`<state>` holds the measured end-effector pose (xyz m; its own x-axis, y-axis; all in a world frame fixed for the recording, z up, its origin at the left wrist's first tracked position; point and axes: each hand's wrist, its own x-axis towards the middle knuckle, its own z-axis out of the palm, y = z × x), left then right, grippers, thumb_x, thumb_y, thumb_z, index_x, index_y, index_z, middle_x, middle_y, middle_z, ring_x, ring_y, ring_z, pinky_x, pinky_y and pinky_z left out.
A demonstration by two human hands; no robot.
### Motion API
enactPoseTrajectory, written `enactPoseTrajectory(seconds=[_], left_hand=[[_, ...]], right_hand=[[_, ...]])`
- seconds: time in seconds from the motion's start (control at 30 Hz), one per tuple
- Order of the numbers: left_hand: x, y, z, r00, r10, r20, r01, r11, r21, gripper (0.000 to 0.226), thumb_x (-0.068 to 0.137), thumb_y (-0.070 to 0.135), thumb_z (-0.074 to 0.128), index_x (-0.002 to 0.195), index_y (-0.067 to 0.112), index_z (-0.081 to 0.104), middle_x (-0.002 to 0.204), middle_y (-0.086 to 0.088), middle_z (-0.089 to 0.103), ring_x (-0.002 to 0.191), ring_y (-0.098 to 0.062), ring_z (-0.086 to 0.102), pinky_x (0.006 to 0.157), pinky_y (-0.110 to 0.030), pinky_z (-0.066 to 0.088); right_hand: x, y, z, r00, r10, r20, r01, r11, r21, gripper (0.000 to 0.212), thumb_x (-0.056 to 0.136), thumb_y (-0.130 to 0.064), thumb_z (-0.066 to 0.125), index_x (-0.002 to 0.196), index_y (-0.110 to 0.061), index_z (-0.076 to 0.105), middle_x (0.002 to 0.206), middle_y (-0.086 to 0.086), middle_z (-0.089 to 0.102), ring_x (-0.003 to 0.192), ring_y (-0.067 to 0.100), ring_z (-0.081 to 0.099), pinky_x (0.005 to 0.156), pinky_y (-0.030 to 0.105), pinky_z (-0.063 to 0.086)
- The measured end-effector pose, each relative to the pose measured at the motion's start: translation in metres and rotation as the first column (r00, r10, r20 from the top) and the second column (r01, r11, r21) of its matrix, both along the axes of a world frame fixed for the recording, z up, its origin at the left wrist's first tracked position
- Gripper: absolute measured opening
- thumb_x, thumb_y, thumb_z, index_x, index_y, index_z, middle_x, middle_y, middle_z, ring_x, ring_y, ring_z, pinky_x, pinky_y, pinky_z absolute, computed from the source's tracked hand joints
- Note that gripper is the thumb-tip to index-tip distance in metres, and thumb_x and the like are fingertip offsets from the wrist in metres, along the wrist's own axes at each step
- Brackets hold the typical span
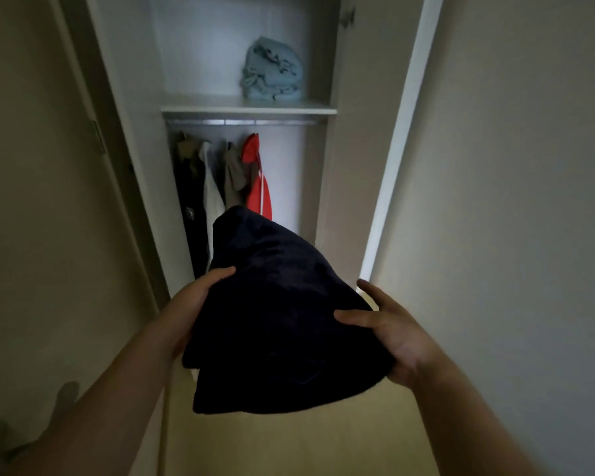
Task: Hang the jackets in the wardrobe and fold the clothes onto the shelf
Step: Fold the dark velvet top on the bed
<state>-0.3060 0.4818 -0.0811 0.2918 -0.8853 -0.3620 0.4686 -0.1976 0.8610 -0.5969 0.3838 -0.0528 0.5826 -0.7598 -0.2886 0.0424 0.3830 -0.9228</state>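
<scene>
Left hand (200, 293) and right hand (392, 334): fingers hidden under the folded dark garment (275, 317), only thumbs on top. Hanging jackets (220, 180) partly hidden behind it. Forearms cut off at bottom edge.

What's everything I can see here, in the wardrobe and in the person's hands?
Folded garment: one, dark navy, held in front of the open wardrobe.
Folded clothes: one pile, light blue, on the shelf, right side.
Rail: one, metal, under the shelf.
Hanging jackets: four, dark, white, grey and red, on the rail's left part.
Wardrobe doors: two, pale, open, left and right.
Left hand: grips the garment's left edge.
Right hand: grips its right edge.
</scene>
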Motion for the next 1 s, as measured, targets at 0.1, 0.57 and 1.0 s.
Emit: enactPoseTrajectory(seconds=[0.1, 0.57, 1.0], left_hand=[[0.044, -0.039, 0.023, 0.998, 0.058, 0.038, -0.056, 0.998, -0.038, 0.070, 0.067, 0.046, 0.085, 0.128, 0.017, 0.065, 0.122, -0.012, 0.070, 0.111, -0.034, 0.068, 0.105, -0.047, 0.046], [0.203, -0.287, 0.125, 0.967, 0.249, 0.062, -0.224, 0.937, -0.267, 0.057, 0.078, 0.042, 0.076, 0.125, 0.012, 0.067, 0.116, -0.014, 0.072, 0.103, -0.032, 0.071, 0.085, -0.039, 0.058], [0.358, -0.475, 0.217, 0.871, 0.464, 0.160, -0.374, 0.839, -0.396, 0.042, 0.086, 0.034, 0.065, 0.121, 0.011, 0.068, 0.110, -0.011, 0.074, 0.093, -0.027, 0.073, 0.079, -0.036, 0.055]], right_hand=[[0.051, -0.048, 0.016, 1.000, 0.009, 0.024, -0.008, 0.999, -0.048, 0.087, 0.061, -0.005, 0.090, 0.133, -0.039, 0.057, 0.124, 0.002, 0.063, 0.101, 0.036, 0.070, 0.083, 0.051, 0.060], [0.235, -0.325, 0.099, 0.987, 0.081, 0.136, -0.049, 0.974, -0.222, 0.064, 0.065, -0.008, 0.088, 0.120, -0.030, 0.067, 0.109, 0.005, 0.075, 0.090, 0.031, 0.075, 0.068, 0.038, 0.061], [0.423, -0.556, 0.170, 0.935, 0.271, 0.227, -0.211, 0.943, -0.258, 0.055, 0.062, -0.014, 0.090, 0.110, -0.033, 0.072, 0.106, 0.002, 0.076, 0.093, 0.028, 0.074, 0.071, 0.035, 0.060]])
